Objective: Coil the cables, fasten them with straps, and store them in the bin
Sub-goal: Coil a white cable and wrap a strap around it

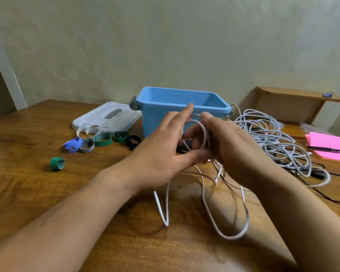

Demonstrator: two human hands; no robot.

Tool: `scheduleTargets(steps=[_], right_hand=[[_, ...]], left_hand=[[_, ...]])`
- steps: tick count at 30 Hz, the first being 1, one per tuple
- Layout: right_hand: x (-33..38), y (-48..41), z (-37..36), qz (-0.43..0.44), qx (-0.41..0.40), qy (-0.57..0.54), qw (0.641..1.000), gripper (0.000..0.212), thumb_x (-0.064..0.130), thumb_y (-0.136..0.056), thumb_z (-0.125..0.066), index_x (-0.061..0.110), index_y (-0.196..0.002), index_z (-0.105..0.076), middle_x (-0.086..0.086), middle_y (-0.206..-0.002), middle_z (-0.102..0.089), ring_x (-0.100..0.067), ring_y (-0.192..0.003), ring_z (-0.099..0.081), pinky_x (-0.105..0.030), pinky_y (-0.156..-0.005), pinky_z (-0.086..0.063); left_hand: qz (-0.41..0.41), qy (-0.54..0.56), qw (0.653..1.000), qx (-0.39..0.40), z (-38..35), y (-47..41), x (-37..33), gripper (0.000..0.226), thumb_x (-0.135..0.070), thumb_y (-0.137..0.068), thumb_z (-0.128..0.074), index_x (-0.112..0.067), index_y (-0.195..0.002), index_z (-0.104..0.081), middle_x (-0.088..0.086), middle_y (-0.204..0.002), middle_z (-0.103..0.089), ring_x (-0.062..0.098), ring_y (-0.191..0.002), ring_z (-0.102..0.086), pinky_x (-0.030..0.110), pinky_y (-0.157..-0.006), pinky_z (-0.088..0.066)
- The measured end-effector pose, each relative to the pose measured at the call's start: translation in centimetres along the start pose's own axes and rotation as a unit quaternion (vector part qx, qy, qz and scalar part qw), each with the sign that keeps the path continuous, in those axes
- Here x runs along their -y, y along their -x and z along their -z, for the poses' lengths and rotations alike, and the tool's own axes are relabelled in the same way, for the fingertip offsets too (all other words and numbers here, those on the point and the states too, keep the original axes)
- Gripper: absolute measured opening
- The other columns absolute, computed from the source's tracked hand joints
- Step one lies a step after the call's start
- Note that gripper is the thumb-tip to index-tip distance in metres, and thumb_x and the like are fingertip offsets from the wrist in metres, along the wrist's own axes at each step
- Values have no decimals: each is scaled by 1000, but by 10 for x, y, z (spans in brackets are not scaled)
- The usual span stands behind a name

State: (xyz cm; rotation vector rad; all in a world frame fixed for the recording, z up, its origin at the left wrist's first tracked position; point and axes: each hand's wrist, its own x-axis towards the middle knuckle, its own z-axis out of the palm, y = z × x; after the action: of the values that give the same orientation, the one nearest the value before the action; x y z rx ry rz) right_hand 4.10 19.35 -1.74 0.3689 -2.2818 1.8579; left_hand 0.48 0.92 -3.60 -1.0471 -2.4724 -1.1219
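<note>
While one white cable (204, 134) is only partly coiled, nothing is seen stored in the bin (155, 104).
Before the bin it is gripped by the right hand (231, 143); the left hand (161, 156) is laid against it, its hold unclear. Straps (102, 140) left of the bin and a tangle (273, 138) right of it are left untouched.

A white cable (205, 134) hangs half-coiled before the open blue bin (157, 114); a tangled cable pile (273, 138) lies at its right, rolled straps (102, 140) at its left.
</note>
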Motion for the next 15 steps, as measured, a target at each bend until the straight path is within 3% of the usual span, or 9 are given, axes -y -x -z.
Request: scheduleTargets(steps=[3, 6, 10, 13, 15], right_hand=[[4, -4, 10, 10, -69, -25, 997, 33, 24, -112, -48, 8, -103, -74, -7, -76, -69, -15, -56, -49, -31, -55, -43], [3, -8, 21, 6, -143, -23, 989, 15, 21, -110, -53, 13, -114, -65, -2, -72, -68, -10, -50, -45, -30, -52, -40], [-6, -5, 25, 62, -156, 151, 974, 14, 35, -111, -53, 29, -118, -63, -1, -79, -71, -12, -56, -53, -36, -56, -46], [-6, -1, 17, 104, -95, 241, 960, 17, 39, -109, -52, 35, -113, -68, 2, -77, -69, -4, -59, -55, -22, -58, -44], [-6, 2, 13, 113, -22, 267, 957, 19, 40, -108, -52, 38, -114, -70, 6, -76, -68, -7, -69, -62, -23, -62, -49]], left_hand=[[26, 49, 996, -74, 2, -3, 3, 76, -62, -94, -64, -35, -159, -35, -20, -136, -47, 7, -100, -59, 13, -85, -45], [92, 250, 954, -138, 7, -9, 5, 45, -59, -94, -60, -26, -125, -61, -14, -102, -65, 10, -79, -56, 27, -68, -45], [187, 500, 830, -161, 14, -14, 2, 64, -55, -110, -36, -1, -130, -64, 9, -93, -70, 14, -70, -53, 28, -55, -31], [215, 568, 774, -180, 20, -14, 3, 72, -58, -111, -25, -5, -120, -72, 8, -98, -72, 15, -78, -57, 29, -59, -34], [221, 592, 745, -212, 26, -14, 7, 67, -61, -110, -25, -13, -104, -71, 6, -101, -74, 17, -86, -61, 30, -66, -38]])
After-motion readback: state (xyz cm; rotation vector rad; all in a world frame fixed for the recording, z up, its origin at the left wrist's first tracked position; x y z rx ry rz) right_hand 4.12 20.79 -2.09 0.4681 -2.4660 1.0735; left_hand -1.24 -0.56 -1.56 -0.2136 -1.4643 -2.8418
